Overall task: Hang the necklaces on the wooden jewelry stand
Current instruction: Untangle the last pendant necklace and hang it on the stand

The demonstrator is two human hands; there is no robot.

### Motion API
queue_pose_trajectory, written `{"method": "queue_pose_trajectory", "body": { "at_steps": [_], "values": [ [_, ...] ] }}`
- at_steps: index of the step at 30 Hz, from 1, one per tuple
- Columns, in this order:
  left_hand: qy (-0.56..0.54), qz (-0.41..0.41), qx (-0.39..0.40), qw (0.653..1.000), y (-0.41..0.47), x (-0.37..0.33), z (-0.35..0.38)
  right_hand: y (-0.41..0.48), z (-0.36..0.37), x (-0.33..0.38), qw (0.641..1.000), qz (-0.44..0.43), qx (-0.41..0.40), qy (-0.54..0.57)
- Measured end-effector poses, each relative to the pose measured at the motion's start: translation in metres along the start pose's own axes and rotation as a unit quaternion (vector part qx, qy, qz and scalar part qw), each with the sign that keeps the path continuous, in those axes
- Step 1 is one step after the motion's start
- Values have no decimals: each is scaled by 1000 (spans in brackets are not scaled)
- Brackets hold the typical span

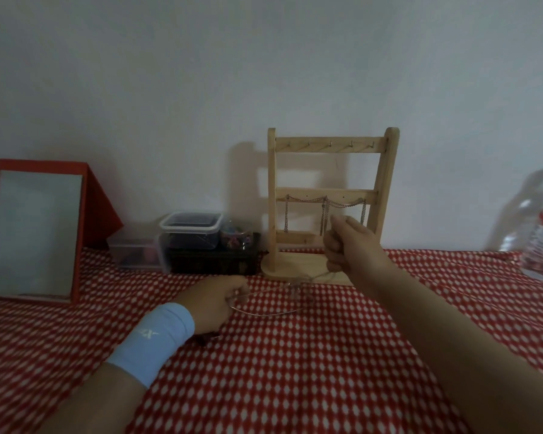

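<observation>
Head view showed our left hand (220,303) and right hand (347,245), fingers pinched on the thin necklace (264,314), which sagged just before the wooden jewelry stand (328,145). We judged it best kept taut and lifted to a free hook.

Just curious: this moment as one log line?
left hand pinches necklace; right hand grips its other end; wooden jewelry stand: chains on middle bar

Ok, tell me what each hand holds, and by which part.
One thin silver necklace: the left hand pinches one end of its loop, the right hand grips the other end.
</observation>
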State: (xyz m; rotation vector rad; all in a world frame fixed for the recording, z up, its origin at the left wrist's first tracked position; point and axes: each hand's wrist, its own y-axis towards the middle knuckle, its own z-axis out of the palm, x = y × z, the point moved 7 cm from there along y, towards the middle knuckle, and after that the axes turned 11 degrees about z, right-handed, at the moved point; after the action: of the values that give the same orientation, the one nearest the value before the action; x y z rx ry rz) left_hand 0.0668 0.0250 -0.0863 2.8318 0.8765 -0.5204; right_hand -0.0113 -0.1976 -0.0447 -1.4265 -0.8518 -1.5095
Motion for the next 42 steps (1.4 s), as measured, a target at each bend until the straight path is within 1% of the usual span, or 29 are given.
{"method": "queue_pose_trajectory", "body": {
  "at_steps": [2, 5, 6, 8, 10, 12, 14, 16, 17, 18, 20, 22, 25, 26, 27, 29, 31, 33, 35, 36, 38, 42],
  "values": [
    [39, -33, 17, 999, -7, 9, -10, -8, -1, 1, 1000, -17, -7, -22],
    [60, -74, 68, 993, -16, 15, -18, -18, 3, 0, 998, -42, -15, -34],
    [63, -81, 82, 991, -18, 13, -21, -21, 5, 1, 997, -58, -20, -53],
    [59, -93, 97, 989, -21, 9, -24, -28, 6, 7, 985, -103, -37, -136],
    [40, -103, 87, 990, -23, 6, -29, -35, 9, 11, 960, -139, -37, -242],
    [53, -103, 62, 991, -26, 8, -33, -41, 13, 10, 930, -152, -17, -335],
    [121, -112, 59, 985, -30, 18, -38, -46, 13, 9, 877, -160, -24, -453],
    [216, -146, 80, 962, -35, 33, -44, -49, 11, 9, 824, -164, -41, -540],
    [248, -168, 88, 950, -39, 41, -48, -50, 10, 9, 810, -164, -43, -562],
    [266, -186, 86, 942, -42, 47, -54, -51, 10, 8, 803, -165, -40, -571],
    [289, -207, 71, 932, -47, 50, -63, -51, 13, 1, 798, -157, -20, -582],
    [307, -208, 79, 925, -45, 47, -61, -46, 16, -12, 795, -133, 8, -592],
    [253, -172, 145, 941, -35, 31, -34, -40, 14, -33, 819, -75, 48, -567],
    [238, -148, 150, 948, -31, 20, -26, -39, 12, -36, 831, -63, 49, -551],
    [230, -121, 140, 955, -25, 6, -21, -38, 9, -38, 843, -58, 43, -533],
    [200, -48, 79, 975, -12, -29, -13, -36, 2, -41, 866, -56, 32, -495],
    [111, 21, 20, 993, 1, -58, 1, -36, -3, -43, 889, -58, 24, -453],
    [44, 52, 9, 998, 10, -76, 19, -38, -8, -42, 919, -56, 9, -390],
    [34, 63, 0, 997, 18, -81, 32, -40, -16, -37, 936, -68, -22, -345],
    [31, 66, -10, 997, 19, -81, 35, -40, -21, -35, 933, -82, -40, -348],
    [7, 69, -33, 997, 22, -77, 37, -41, -27, -32, 910, -98, -59, -399],
    [-22, 65, -51, 996, 22, -70, 37, -41, -30, -38, 854, -64, -42, -515]
  ]
}}
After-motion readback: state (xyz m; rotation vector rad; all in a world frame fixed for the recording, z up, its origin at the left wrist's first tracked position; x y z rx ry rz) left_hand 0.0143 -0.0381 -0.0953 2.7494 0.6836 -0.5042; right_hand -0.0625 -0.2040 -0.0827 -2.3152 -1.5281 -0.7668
